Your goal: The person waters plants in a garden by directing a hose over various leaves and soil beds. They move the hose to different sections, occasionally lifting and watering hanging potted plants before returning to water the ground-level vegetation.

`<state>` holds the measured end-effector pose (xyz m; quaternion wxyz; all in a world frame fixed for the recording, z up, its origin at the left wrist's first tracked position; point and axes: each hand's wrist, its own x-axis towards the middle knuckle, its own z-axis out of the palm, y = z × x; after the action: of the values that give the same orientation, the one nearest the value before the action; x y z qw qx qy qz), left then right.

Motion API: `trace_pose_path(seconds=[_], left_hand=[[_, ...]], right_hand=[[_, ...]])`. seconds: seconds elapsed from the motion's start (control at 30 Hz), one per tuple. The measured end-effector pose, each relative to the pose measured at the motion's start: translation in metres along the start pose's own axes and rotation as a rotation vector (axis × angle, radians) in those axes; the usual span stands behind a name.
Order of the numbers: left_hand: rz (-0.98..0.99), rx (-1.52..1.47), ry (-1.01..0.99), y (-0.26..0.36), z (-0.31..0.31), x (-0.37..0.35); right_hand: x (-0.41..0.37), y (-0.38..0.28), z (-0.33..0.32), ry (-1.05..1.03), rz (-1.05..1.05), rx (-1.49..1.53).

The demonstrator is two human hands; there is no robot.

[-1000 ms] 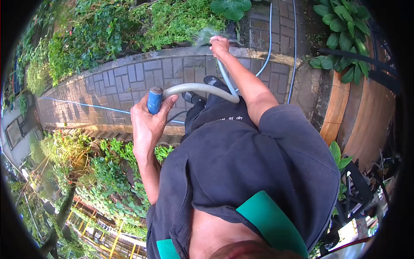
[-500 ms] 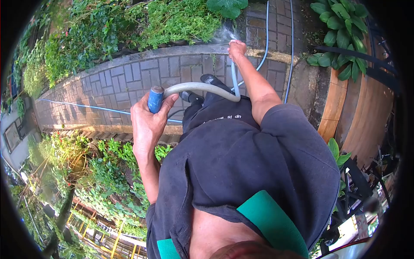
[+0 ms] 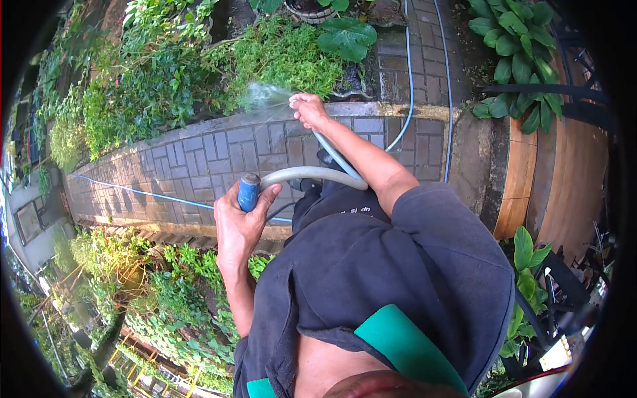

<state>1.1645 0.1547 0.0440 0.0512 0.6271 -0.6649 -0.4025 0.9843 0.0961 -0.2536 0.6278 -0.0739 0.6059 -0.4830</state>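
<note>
Near the planted border, my right hand is closed around the end of a pale garden hose, and water sprays from it to the left over the low green plants. My left hand grips a short blue cylinder with a dull grey top, held upright in front of my body. A thicker grey length of hose arcs from beside the blue cylinder across my lap towards my right forearm. How it joins the cylinder is hidden by my left hand.
A wet brick path curves below me, edged by a low kerb. Thin blue hoses lie along the path. More plants grow at lower left, and a broad-leaved plant stands right beside a brown curved surface.
My right hand has swung left and towards me with the hose, and the water now sprays leftwards over the plants. My left hand keeps its grip on the blue cylinder.
</note>
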Motion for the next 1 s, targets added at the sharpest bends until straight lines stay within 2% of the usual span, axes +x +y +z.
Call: trace_pose_path(seconds=[0.03, 0.17, 0.27, 0.37, 0.47, 0.63, 0.8, 0.9, 1.0], left_hand=[[-0.004, -0.006, 0.004, 0.001, -0.002, -0.001], [0.027, -0.037, 0.024, 0.005, -0.008, -0.007], [0.032, -0.036, 0.033, 0.006, -0.012, -0.009], [0.030, -0.038, 0.032, 0.007, -0.013, -0.011], [0.070, -0.020, 0.037, 0.004, -0.013, -0.009], [0.047, -0.081, 0.060, 0.003, -0.013, -0.013], [0.018, -0.079, 0.050, 0.005, -0.018, -0.021], [0.007, -0.075, 0.066, 0.011, -0.019, -0.025], [-0.013, -0.064, 0.069, 0.010, -0.018, -0.030]], right_hand=[[0.002, -0.004, 0.001, 0.007, -0.025, 0.017], [0.020, -0.028, -0.025, 0.267, -0.071, 0.040], [0.023, -0.055, -0.046, 0.423, -0.188, 0.113], [0.033, -0.078, -0.060, 0.505, -0.388, 0.139], [0.032, -0.099, -0.064, 0.531, -0.437, 0.104], [0.022, -0.107, -0.057, 0.487, -0.368, 0.089], [0.036, -0.071, -0.048, 0.410, -0.300, -0.031], [0.030, -0.045, -0.041, 0.349, -0.067, -0.001], [0.015, -0.033, -0.019, 0.185, 0.000, -0.071]])
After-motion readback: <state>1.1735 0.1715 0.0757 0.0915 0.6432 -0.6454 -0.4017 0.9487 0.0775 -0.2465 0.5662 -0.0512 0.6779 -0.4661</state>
